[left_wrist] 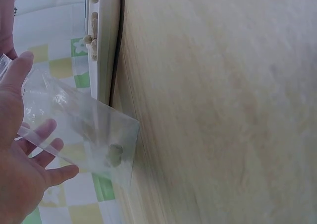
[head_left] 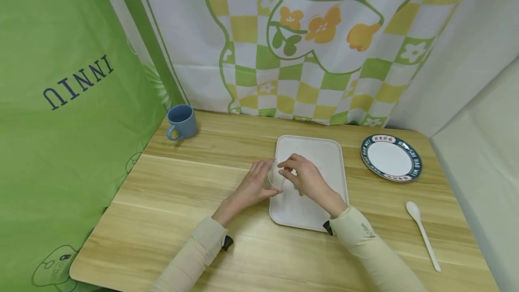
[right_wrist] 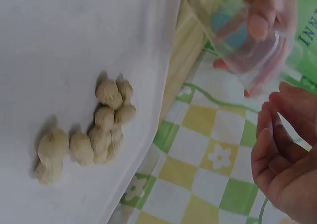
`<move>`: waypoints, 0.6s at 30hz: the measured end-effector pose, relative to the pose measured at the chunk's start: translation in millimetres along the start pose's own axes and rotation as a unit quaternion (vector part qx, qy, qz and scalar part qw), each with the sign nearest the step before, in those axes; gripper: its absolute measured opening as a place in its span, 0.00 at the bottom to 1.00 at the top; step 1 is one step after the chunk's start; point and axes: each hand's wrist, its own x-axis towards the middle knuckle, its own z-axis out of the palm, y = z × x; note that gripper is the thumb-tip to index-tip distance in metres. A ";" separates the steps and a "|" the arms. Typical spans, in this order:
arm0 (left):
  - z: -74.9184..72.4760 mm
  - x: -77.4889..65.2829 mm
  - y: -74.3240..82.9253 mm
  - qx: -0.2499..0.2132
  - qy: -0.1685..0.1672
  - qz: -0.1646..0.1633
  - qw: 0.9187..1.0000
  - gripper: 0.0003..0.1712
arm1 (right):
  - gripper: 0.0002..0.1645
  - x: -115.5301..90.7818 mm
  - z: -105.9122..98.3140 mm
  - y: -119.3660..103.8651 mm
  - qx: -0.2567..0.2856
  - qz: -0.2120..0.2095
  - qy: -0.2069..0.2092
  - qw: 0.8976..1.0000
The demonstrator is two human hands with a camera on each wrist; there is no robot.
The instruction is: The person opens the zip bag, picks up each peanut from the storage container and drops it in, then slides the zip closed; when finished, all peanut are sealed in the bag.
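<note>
In the head view my left hand [head_left: 254,184] holds a clear plastic bag [left_wrist: 74,105] at the left edge of a white tray [head_left: 298,213]. Thumb and fingers spread its mouth. A peanut [left_wrist: 115,155] lies at the bottom of the bag. My right hand [head_left: 307,178] is at the bag's mouth, above the tray. In the right wrist view its fingers are loosely bent towards the thumb, and I see nothing between them. Several unshelled peanuts [right_wrist: 101,140] lie close together on the tray, mostly hidden under my right hand in the head view.
A blue mug [head_left: 182,121] stands at the back left of the wooden table [head_left: 170,193]. To the right are a plate [head_left: 391,157] with a dark patterned rim and a white spoon [head_left: 423,235]. A patterned curtain [head_left: 300,80] hangs behind the table.
</note>
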 end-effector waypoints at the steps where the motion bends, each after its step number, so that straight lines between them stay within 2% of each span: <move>1: 0.0 -0.2 -0.1 0.000 -0.001 0.001 1.000 0.53 | 0.10 0.9 -2.8 2.1 0.006 0.004 0.009 1.000; 4: -0.9 -0.7 -0.5 0.002 -0.002 -0.001 1.000 0.53 | 0.09 2.9 -11.7 12.8 0.013 0.027 0.027 0.999; 6: -1.8 -1.2 -0.7 0.004 -0.002 -0.005 1.000 0.52 | 0.09 1.8 -16.9 21.9 0.012 0.052 0.018 0.998; 12: -4.2 -2.1 -1.2 0.002 -0.012 -0.016 1.000 0.52 | 0.08 -19.8 -25.9 40.9 -0.016 0.111 -0.071 0.991; 16: -5.4 -2.1 -2.5 0.008 -0.012 -0.017 1.000 0.52 | 0.08 -40.7 -29.0 47.4 -0.027 0.111 -0.120 0.986; 18: -6.0 -2.4 -3.8 0.010 -0.008 -0.017 1.000 0.52 | 0.09 -49.6 -29.5 51.5 -0.031 0.097 -0.134 0.986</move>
